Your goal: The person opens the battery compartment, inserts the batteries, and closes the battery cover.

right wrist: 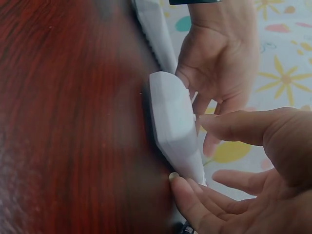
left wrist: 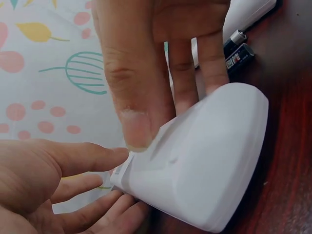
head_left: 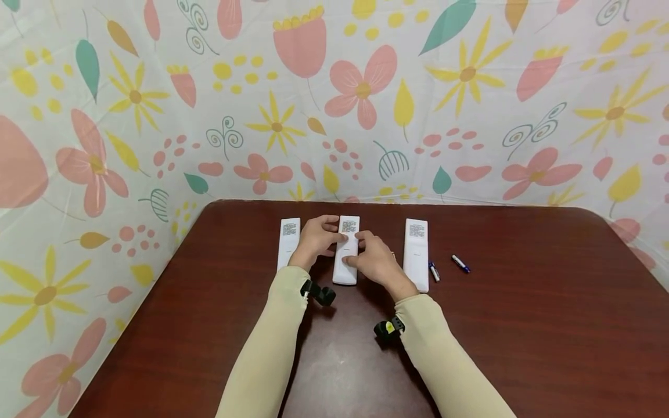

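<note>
A white remote control [head_left: 345, 270] lies back up in the middle, its printed label at the far end. My left hand [head_left: 315, 237] holds its left side, thumb over the back and fingers along the edge. From the right, my right hand [head_left: 376, 259] grips the same remote, its thumb on the back nearer to me. In the left wrist view the right thumb [left wrist: 136, 127] meets the remote's back close to a small mark. The right wrist view shows the right fingers [right wrist: 187, 195] at the remote's side edge; part of that side is hidden.
One more white remote [head_left: 288, 244] lies to the left, partly behind my left hand, and another [head_left: 416, 255] to the right. Two small batteries [head_left: 460, 263] lie beyond the right remote on the brown table [head_left: 549, 325]. A patterned cloth [head_left: 334, 116] hangs behind the table.
</note>
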### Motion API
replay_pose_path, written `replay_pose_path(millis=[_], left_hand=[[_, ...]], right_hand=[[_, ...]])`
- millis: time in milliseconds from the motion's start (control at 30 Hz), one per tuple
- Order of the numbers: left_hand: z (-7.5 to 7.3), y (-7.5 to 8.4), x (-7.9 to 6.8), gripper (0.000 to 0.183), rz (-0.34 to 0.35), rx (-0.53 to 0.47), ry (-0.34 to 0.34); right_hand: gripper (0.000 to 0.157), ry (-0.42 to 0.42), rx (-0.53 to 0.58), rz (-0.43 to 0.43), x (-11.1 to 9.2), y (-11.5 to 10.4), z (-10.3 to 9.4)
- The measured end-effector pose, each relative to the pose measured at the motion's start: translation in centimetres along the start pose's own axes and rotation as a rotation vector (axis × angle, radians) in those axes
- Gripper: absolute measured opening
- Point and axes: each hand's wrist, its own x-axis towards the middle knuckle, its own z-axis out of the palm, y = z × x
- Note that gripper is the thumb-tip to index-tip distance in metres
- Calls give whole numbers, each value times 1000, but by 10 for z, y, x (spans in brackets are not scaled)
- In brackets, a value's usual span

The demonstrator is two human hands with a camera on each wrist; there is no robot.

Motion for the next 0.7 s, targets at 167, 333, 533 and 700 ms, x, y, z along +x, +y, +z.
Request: replay_pose_path(millis=[167, 333, 533, 700], left_hand=[[-1, -3, -1, 56, 11, -33, -3], [-2, -6, -2, 54, -4, -112, -13], [-3, -9, -1, 55, -8, -153, -27], [-4, -12, 1, 59, -3, -154, -48]], right_hand=[[66, -6, -12, -37, -2, 0, 1], [62, -4, -13, -47, -2, -2, 2], [64, 11, -20, -63, -3, -2, 3], [64, 8, -32, -73, -3, -3, 3]])
